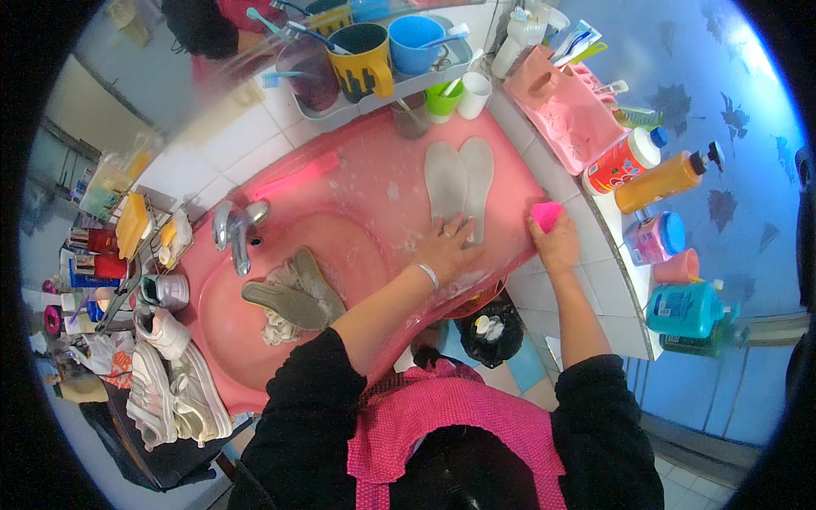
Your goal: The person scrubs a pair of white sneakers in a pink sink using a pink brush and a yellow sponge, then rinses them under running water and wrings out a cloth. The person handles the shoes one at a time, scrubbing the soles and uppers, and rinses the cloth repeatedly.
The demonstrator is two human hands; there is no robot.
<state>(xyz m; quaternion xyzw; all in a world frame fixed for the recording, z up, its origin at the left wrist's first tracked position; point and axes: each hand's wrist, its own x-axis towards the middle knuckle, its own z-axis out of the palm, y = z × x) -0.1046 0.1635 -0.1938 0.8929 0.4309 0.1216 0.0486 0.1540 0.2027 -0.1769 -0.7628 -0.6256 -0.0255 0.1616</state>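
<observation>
A pair of pale grey insoles (460,182) lies side by side, slightly overlapping, on the wet pink counter of the washbasin. My left hand (446,247), a bracelet at its wrist, is flat with spread fingers on their near ends. At the counter's right edge my right hand (560,241) grips a bright pink scrubber (547,215), partly covered by the fingers. It is apart from the insoles. In the basin bowl (223,325) two darker insoles (287,303) lie crossed over a crumpled pale cloth (275,331).
The metal faucet (237,229) stands left, near a long pink brush handle (296,175). Wet-looking sneakers (175,389) sit beyond the basin's left rim. Cups (417,44) fill the back shelf. Bottles (663,182) line the right ledge; a black-bagged bin (494,341) is below.
</observation>
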